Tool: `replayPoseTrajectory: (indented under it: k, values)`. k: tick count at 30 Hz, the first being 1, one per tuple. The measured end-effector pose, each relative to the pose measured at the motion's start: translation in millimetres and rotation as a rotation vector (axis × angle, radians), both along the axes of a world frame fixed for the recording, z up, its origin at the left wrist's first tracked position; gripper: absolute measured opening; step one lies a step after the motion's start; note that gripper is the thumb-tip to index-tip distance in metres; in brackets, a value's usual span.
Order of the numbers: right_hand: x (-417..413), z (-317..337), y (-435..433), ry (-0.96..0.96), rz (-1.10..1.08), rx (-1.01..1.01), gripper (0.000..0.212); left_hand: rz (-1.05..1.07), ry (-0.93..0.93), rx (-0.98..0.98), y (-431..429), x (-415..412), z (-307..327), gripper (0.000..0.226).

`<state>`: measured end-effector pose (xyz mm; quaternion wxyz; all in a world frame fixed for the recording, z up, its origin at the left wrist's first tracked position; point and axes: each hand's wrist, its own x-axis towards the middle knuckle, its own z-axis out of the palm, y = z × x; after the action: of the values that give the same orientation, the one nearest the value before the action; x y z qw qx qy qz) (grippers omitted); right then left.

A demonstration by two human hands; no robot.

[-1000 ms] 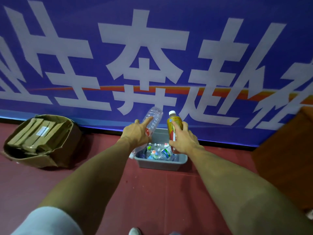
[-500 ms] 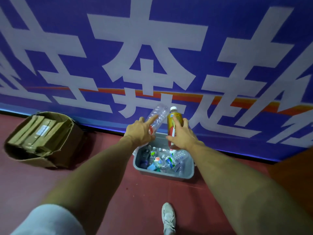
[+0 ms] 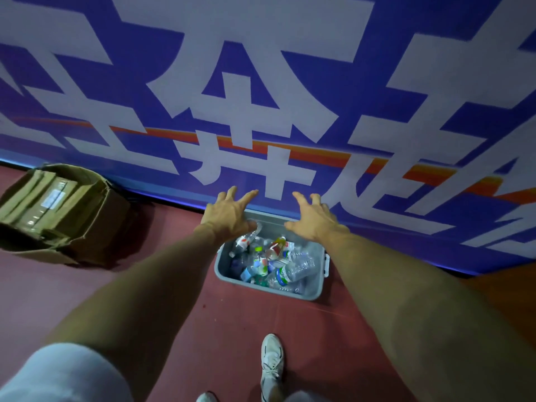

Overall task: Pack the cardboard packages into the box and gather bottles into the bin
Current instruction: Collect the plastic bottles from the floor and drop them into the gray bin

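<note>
Head view: both hands are seen spread open, with nothing held in either. The left hand (image 3: 229, 213) is stretched forward with its fingers splayed and straight, and the right hand (image 3: 314, 217) is opened in the same way. They are held side by side, apart from each other, over the far rim of the grey bin (image 3: 261, 287).

Below the hands and nearer than them, the bin is filled with a heap of plastic bottles (image 3: 293, 268), mostly clear ones lying on their sides. Just under the left hand a clear bottle with a red label (image 3: 246, 239) is tilted toward the bin's left wall, its upper end hidden by the hand. Between the two wrists a bottle with a red and yellow label (image 3: 277, 246) is seen on top of the heap.

Well to the left of the left hand, a cardboard box (image 3: 95, 227) is set on the red floor (image 3: 232, 329), with flat cardboard packages (image 3: 43, 198) packed side by side inside it. Beyond the fingertips, a blue banner (image 3: 362, 117) with large white characters and an orange stripe is seen. Behind the forearms, a white shoe (image 3: 271, 364) is placed on the floor, and a pale sleeve (image 3: 58, 375) is seen on the left upper arm.
</note>
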<state>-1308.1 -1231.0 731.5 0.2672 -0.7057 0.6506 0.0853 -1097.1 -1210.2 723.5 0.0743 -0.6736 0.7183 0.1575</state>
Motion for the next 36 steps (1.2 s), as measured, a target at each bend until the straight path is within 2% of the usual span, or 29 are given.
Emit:
replayPoseTrajectory:
  k: [10, 17, 26, 36]
  values:
    - [44, 13, -5, 0.026, 0.156, -0.052, 0.079, 0.147, 0.018, -0.040, 18, 15, 9, 0.078]
    - [139, 49, 33, 0.013, 0.350, -0.122, 0.078, 0.367, 0.029, -0.137, 90, 94, 38, 0.076]
    - [338, 102, 190, -0.077, 0.721, -0.208, 0.072, 0.722, -0.041, -0.247, 296, 260, 93, 0.071]
    - [565, 109, 450, -0.169, 1.278, -0.219, 0.072, 1.306, -0.128, -0.259, 600, 405, 107, 0.071]
